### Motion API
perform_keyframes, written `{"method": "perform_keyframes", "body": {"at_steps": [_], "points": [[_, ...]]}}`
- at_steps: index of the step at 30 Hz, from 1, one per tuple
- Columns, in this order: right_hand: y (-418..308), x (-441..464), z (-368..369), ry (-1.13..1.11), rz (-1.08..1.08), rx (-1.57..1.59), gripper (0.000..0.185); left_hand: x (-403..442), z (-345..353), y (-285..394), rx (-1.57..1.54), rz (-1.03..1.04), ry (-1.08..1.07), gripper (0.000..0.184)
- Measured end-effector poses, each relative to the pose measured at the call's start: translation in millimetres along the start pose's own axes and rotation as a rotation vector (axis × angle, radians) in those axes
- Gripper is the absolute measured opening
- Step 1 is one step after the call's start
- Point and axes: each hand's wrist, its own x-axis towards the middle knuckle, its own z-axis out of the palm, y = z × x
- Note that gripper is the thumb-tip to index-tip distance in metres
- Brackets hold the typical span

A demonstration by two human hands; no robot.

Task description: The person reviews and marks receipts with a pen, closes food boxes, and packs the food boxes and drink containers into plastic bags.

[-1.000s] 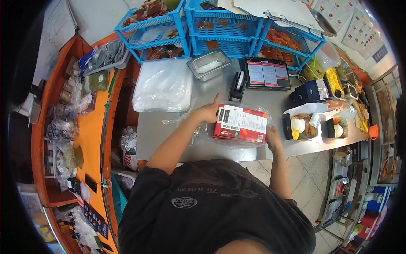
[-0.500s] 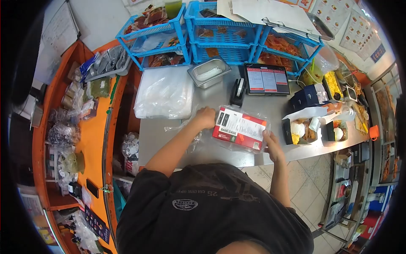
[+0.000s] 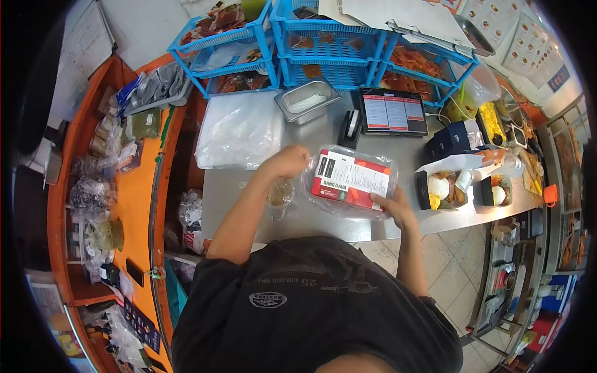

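Observation:
A red box (image 3: 351, 180) with a white printed label reading "BANG DAVA" lies in a clear plastic bag on the metal counter (image 3: 249, 214). My right hand (image 3: 395, 205) grips the box's right edge, its thumb on top over the plastic. Just left of the box, my left hand (image 3: 291, 160) is closed by the bag's edge; what its fingers pinch, if anything, is too small to make out. Below that hand hangs or lies a small clear bag (image 3: 282, 193) with something brownish in it.
Behind are a stack of clear bags (image 3: 239, 130), a metal tray (image 3: 306, 101), a black stapler (image 3: 350, 128), a tablet (image 3: 393, 112) and blue baskets (image 3: 329, 71). Open food boxes (image 3: 443, 191) stand at the right. An orange shelf (image 3: 137, 205) runs along the left.
My left hand has moved up and slightly left, and the small bag beneath it now shows. My right thumb has come onto the box's top, and the box has shifted slightly.

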Motion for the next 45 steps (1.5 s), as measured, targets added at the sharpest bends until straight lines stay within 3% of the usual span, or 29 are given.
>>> {"method": "perform_keyframes", "body": {"at_steps": [3, 6, 9, 10, 12, 13, 15, 17, 18, 21, 23, 26, 29, 32, 34, 37, 40, 45], "points": [[16, 14, 1, 0.090, -0.070, 0.165, 0.043, -12, -12, 10, -0.120, 0.045, 0.103, 0.022], [13, 32, 7, 0.362, -0.128, 0.175, 0.028, 27, 7, -21, 0.161, 0.422, 0.289, 0.018], [11, 35, 8, 0.454, -0.355, 0.104, 0.018, 28, 18, -13, -0.144, 0.456, 0.274, 0.017], [12, 32, 7, 0.525, -0.483, 0.111, 0.018, 24, 23, -8, -0.426, 0.518, 0.301, 0.016], [15, 20, 2, 0.665, -0.743, 0.128, 0.023, -1, 16, -1, -0.691, 0.622, 0.339, 0.015], [16, 13, 0, 0.626, -0.704, 0.130, 0.025, -18, 12, 3, -0.824, 0.671, 0.358, 0.015], [15, 5, -7, 0.534, -0.641, 0.138, 0.029, -39, 23, 2, -0.893, 0.502, 0.289, 0.011], [19, 3, -11, 0.343, -0.395, 0.200, 0.036, -45, 36, -4, -0.861, 0.355, 0.300, 0.009], [-8, -12, -7, 0.214, -0.289, 0.269, 0.037, -53, 31, -3, -0.900, 0.357, 0.108, 0.010], [-67, -44, -20, 0.350, -0.462, 0.279, 0.036, -70, 0, 8, -1.071, 0.634, 0.116, 0.019], [-99, -58, -22, 0.393, -0.588, 0.261, 0.033, -105, -18, 40, -1.211, 0.664, 0.177, 0.032], [-117, -57, -21, 0.377, -0.633, 0.193, 0.027, -124, -25, 63, -1.004, 0.692, 0.236, 0.045], [-132, -69, -22, 0.300, -0.777, 0.249, 0.020, -129, -12, 61, -0.772, 0.844, 0.136, 0.050], [-146, -71, -16, 0.337, -0.741, 0.167, 0.011, -137, -13, 58, -0.778, 0.852, 0.206, 0.051], [-151, -81, -19, 0.414, -0.838, 0.130, 0.012, -152, -19, 67, -0.817, 0.944, 0.222, 0.049], [-147, -89, -18, 0.432, -0.847, 0.058, 0.013, -142, -20, 60, -0.612, 0.794, 0.222, 0.047], [-142, -87, -15, 0.366, -0.820, 0.048, 0.016, -150, -12, 61, -0.705, 0.915, 0.178, 0.049], [-138, -94, -29, 0.477, -0.886, 0.051, 0.016, -173, -10, 66, -0.758, 0.940, 0.173, 0.049]]}}
